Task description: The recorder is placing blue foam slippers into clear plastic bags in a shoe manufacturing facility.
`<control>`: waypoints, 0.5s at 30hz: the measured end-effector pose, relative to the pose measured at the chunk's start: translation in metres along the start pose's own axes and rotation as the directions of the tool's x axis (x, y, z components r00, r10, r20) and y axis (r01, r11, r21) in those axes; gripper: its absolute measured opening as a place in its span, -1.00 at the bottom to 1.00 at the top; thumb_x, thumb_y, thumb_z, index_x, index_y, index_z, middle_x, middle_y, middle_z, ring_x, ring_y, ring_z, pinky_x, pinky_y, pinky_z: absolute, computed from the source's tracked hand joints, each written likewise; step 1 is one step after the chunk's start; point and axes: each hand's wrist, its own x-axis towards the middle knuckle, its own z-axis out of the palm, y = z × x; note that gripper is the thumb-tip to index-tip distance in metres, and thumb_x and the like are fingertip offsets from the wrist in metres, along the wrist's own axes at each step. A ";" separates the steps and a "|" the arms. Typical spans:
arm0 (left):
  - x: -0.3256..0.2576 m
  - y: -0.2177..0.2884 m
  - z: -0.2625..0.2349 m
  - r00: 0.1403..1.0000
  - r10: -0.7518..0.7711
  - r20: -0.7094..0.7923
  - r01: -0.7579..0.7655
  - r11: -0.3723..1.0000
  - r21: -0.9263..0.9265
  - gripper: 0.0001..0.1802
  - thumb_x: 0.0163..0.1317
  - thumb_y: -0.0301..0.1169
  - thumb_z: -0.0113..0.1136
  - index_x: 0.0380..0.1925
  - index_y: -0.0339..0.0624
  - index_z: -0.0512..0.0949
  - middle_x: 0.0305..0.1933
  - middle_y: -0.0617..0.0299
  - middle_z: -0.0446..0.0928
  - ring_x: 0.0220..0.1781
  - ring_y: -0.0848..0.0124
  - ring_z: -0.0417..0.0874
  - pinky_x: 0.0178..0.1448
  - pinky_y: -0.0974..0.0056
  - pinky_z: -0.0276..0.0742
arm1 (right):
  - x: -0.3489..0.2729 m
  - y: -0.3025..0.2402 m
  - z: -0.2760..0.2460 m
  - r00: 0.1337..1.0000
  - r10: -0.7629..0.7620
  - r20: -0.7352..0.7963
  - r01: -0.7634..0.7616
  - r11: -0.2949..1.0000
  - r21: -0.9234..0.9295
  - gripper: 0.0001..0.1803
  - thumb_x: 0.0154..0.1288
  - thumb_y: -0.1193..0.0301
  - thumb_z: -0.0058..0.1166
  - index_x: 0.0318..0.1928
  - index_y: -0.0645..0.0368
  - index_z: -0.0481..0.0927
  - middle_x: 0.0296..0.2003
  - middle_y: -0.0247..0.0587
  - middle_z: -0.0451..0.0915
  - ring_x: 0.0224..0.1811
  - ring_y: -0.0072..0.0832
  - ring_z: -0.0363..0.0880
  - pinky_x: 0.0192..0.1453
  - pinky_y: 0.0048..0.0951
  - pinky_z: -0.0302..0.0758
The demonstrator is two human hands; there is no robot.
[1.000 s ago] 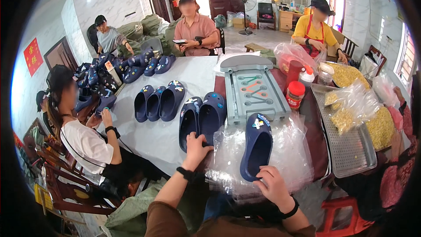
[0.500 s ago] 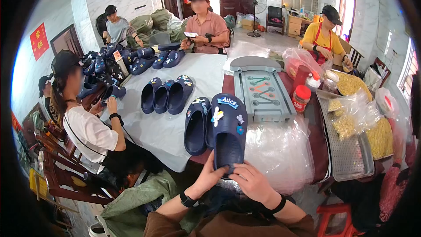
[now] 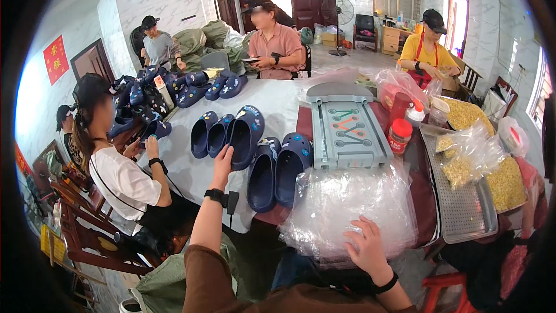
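Observation:
My left hand [image 3: 224, 165] reaches forward, its fingers closed on the heel end of a navy clog [image 3: 250, 133] with charms on its toe. That clog overlaps the right end of a row of clogs, where two others, including a navy clog [image 3: 202, 134], show beside it. To the right of the held one, a pair of navy clogs stands on the table: a left clog [image 3: 264, 181] with charms and a right clog [image 3: 294, 168] with small blue decorations. My right hand [image 3: 368, 244], fingers spread and holding nothing, is over a stack of clear plastic bags [image 3: 324, 214].
A grey plastic board [image 3: 351, 133] lies behind the bags. Right of it are a red-lidded jar [image 3: 399, 136] and a metal tray [image 3: 463, 214] with bagged yellow pieces. More clogs [image 3: 139, 90] pile at the far left. A person in white [image 3: 119, 174] sits left; others sit around the table.
The clog held in both hands has moved left and away, now in my left hand alone. My right hand has let go and moved right, over the bags. The right clog behind is uncovered.

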 end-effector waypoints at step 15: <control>-0.084 0.055 0.082 0.965 -0.040 0.261 -0.186 0.596 0.781 -0.22 0.17 0.05 0.45 0.19 -0.35 0.54 0.14 -0.17 0.62 0.10 -0.24 0.63 0.13 0.02 0.58 | -0.028 0.012 0.009 0.956 0.195 0.220 -0.174 0.979 -0.110 -0.48 0.19 0.27 0.38 0.18 0.01 0.62 0.35 0.02 0.40 0.51 0.09 0.25 0.56 0.22 0.15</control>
